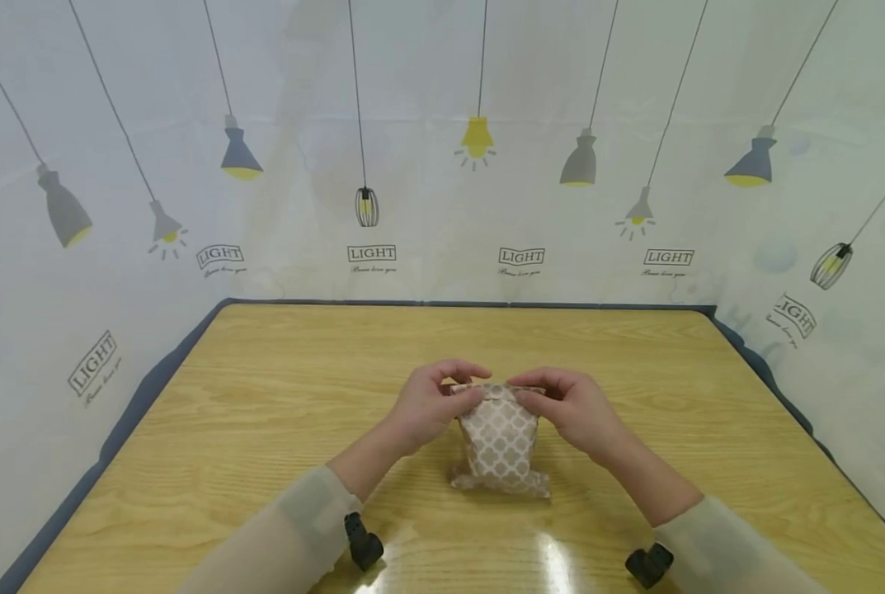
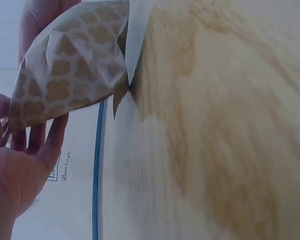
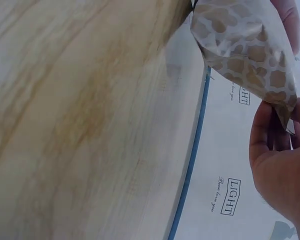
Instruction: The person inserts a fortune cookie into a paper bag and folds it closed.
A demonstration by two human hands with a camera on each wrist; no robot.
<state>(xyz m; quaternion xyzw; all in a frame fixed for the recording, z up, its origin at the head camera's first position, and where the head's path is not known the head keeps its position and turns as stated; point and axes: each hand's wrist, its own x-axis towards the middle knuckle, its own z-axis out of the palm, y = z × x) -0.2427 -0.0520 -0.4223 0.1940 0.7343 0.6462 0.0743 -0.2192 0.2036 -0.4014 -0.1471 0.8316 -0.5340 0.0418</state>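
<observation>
While both hands pinch its top edge: patterned paper bag, upright on table.
L hand & R hand: fingers curled over bag's folded mouth, thumbs on near side, one hand per corner. Bag: tan w/ white lattice print, base on wooden table, approx. centre. Lamp-print backdrop behind table.

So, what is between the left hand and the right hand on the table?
The patterned paper bag stands between the left hand and the right hand; both pinch its top edge, seen in the head view.
</observation>
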